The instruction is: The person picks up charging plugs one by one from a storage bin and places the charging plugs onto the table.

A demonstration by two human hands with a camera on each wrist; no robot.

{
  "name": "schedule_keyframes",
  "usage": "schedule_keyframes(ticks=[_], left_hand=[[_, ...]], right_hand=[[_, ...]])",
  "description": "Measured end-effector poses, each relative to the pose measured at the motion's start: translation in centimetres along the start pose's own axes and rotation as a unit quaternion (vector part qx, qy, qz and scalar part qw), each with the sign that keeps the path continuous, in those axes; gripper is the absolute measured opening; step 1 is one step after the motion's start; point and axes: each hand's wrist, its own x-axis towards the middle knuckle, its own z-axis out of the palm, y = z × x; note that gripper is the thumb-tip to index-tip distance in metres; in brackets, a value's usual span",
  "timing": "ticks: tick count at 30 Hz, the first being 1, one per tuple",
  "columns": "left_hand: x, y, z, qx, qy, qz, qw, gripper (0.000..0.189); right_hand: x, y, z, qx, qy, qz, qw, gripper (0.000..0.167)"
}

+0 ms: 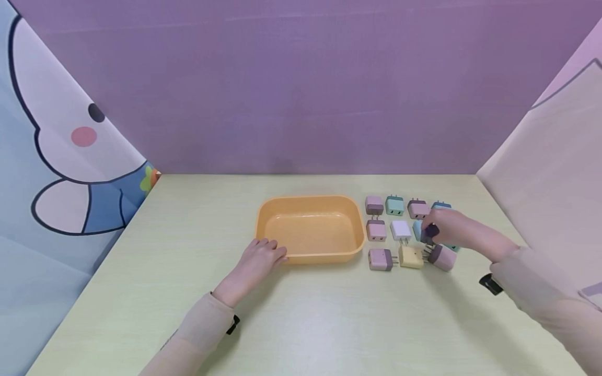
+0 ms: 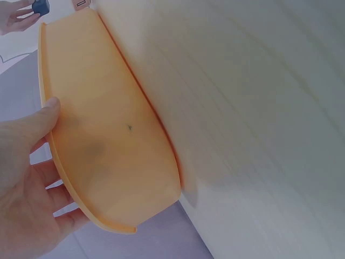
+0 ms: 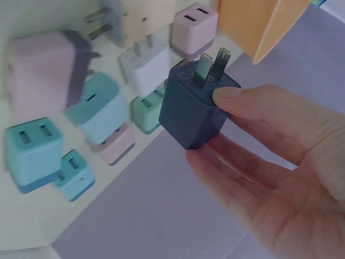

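Note:
My left hand (image 1: 261,255) grips the near-left rim of an orange plastic basin (image 1: 345,257). In the left wrist view the thumb (image 2: 49,110) lies against the basin's outer wall (image 2: 116,116), the other fingers over the rim. At the right of the table, my right hand (image 1: 449,227) pinches a dark navy plug charger (image 3: 191,105) between thumb and fingers, its two metal prongs pointing up in the right wrist view. The charger is held over several other chargers, among them a light blue one (image 3: 102,105), a white one (image 3: 146,67) and a yellow one (image 1: 411,257).
Pink and purple chargers (image 1: 380,259) and a mint green one (image 1: 395,206) stand in loose rows right of the basin. A purple backdrop (image 1: 301,94) rises behind the pale table (image 1: 301,318). Printed cloths hang at the left and right sides.

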Motion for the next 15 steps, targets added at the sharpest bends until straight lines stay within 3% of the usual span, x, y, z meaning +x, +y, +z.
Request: schedule_keyframes(ticks=[7,15], left_hand=[[-0.1,0.0,-0.2,-0.005,-0.004,-0.005,1.0000,0.013],[-0.1,0.0,-0.4,-0.007,-0.003,-0.002,1.0000,0.013]], right_hand=[[-1.1,1.4,0.2,0.015,-0.019,0.033,0.9992,0.022],[-2.4,3.0,0.5,0.018,-0.007,0.030,0.9994,0.021]])
